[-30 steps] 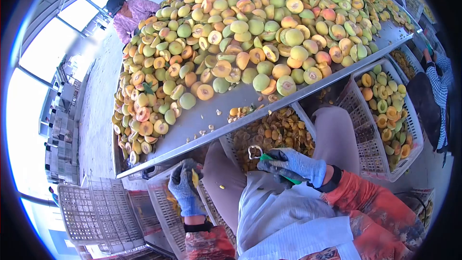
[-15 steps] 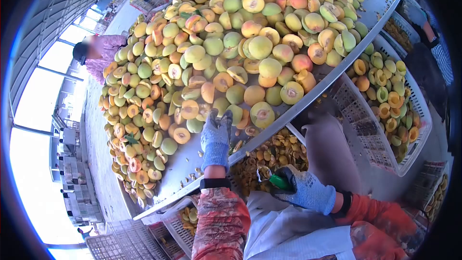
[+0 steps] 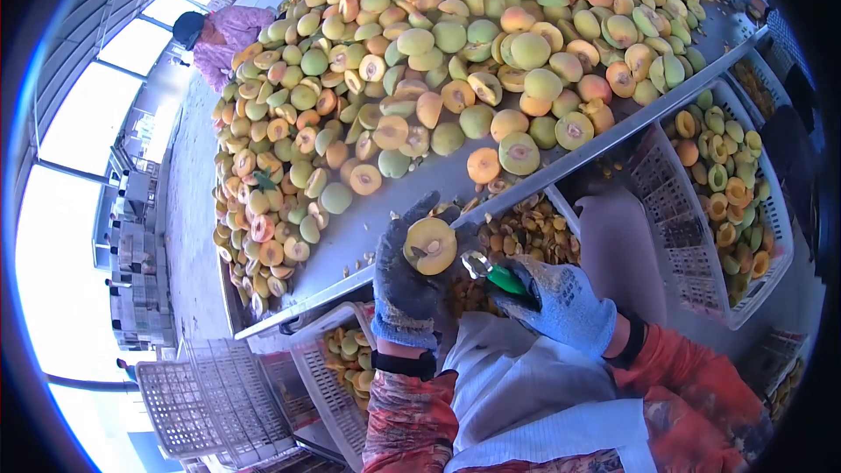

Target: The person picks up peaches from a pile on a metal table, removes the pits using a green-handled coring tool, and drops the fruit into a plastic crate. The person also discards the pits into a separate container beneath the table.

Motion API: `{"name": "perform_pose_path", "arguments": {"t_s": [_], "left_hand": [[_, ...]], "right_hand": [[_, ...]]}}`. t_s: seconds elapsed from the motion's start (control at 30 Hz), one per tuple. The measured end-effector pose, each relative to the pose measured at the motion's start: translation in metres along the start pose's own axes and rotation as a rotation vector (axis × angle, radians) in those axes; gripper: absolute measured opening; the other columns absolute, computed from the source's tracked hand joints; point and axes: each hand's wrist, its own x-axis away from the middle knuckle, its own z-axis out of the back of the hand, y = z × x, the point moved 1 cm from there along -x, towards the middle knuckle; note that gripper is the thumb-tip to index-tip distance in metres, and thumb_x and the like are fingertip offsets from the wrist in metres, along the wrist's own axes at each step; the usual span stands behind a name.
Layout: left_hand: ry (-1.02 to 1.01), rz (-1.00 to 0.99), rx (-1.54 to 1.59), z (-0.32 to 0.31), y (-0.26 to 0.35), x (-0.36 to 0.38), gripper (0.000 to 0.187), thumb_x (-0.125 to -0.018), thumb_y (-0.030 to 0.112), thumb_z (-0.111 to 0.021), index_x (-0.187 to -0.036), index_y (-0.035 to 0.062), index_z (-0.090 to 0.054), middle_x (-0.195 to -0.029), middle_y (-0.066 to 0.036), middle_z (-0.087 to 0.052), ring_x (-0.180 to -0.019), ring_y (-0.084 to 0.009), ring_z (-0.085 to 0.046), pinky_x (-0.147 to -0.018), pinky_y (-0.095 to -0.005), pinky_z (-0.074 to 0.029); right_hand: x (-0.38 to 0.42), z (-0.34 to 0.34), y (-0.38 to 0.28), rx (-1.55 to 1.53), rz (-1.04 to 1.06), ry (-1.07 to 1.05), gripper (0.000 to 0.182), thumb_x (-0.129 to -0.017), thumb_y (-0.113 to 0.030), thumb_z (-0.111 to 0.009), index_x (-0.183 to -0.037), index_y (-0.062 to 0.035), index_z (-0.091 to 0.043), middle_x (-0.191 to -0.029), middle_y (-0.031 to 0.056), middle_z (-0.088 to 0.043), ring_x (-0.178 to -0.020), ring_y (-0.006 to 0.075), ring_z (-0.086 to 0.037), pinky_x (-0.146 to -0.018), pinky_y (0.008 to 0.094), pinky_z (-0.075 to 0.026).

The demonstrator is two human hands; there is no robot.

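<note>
A halved yellow fruit (image 3: 430, 246) with its cut face up and the dark pit area showing lies in my left hand (image 3: 408, 276), which wears a blue glove with a dark palm. Just to its right, my right hand (image 3: 561, 300), gloved too, is wrapped round the green handle of a pitting tool (image 3: 506, 280). The tool's metal loop end points at the fruit, close to it. Beyond both hands, a large heap of halved fruit (image 3: 420, 41) covers much of the metal table (image 3: 377, 219).
A white crate (image 3: 683, 250) of fruit halves stands at the right, beside the table. Below the table edge is a container of small pieces (image 3: 534, 232). Another crate of fruit (image 3: 328, 385) and stacked crates (image 3: 206, 394) stand at lower left. A person (image 3: 229, 39) stands beyond the heap.
My left hand has come back from the heap with a fruit half and turned palm up. My right hand has raised the tool slightly beside it. The view has shifted.
</note>
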Motion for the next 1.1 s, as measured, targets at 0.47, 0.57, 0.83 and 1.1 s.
{"name": "perform_pose_path", "arguments": {"t_s": [0.47,0.57,0.83,1.1], "left_hand": [[0.155,-0.25,0.219,0.012,-0.006,0.076,0.035,-0.086,0.025,-0.054,-0.11,-0.0012,-0.05,-0.105,-0.018,-0.057,-0.094,-0.0298,-0.057,-0.083,-0.0408,-0.049],[0.189,-0.479,-0.284,0.028,-0.016,0.076,0.03,-0.086,0.021,-0.054,-0.108,0.0008,-0.05,-0.105,-0.017,-0.057,-0.092,-0.0292,-0.057,-0.08,-0.0407,-0.049],[0.392,-0.547,-0.372,0.021,-0.017,0.086,0.027,-0.089,0.016,-0.049,-0.102,-0.0074,-0.055,-0.096,-0.014,-0.061,-0.086,-0.0218,-0.062,-0.074,-0.0304,-0.051],[0.4,-0.51,-0.362,0.018,-0.024,0.086,0.028,-0.087,0.015,-0.055,-0.105,-0.0059,-0.055,-0.098,-0.015,-0.061,-0.085,-0.0224,-0.062,-0.071,-0.0295,-0.051]], "right_hand": [[0.015,-0.041,-0.058,0.528,0.403,0.145,0.04,-0.075,-0.019,-0.061,-0.108,0.0004,-0.051,-0.074,0.0114,-0.056,-0.06,0.0257,-0.058,-0.052,0.0362,-0.045],[0.017,-0.043,-0.057,0.545,0.427,0.116,0.04,-0.074,-0.015,-0.058,-0.11,0.002,-0.05,-0.075,0.0127,-0.057,-0.059,0.0269,-0.058,-0.051,0.0369,-0.046],[0.023,-0.056,-0.062,0.331,0.25,-0.117,0.019,-0.079,-0.012,-0.051,-0.096,-0.002,-0.047,-0.065,0.0135,-0.059,-0.057,0.0307,-0.06,-0.051,0.0387,-0.046],[0.025,-0.06,-0.043,0.319,0.234,-0.145,0.023,-0.082,-0.016,-0.051,-0.099,-0.0006,-0.048,-0.072,0.0168,-0.06,-0.061,0.0319,-0.061,-0.052,0.0399,-0.047]]}}
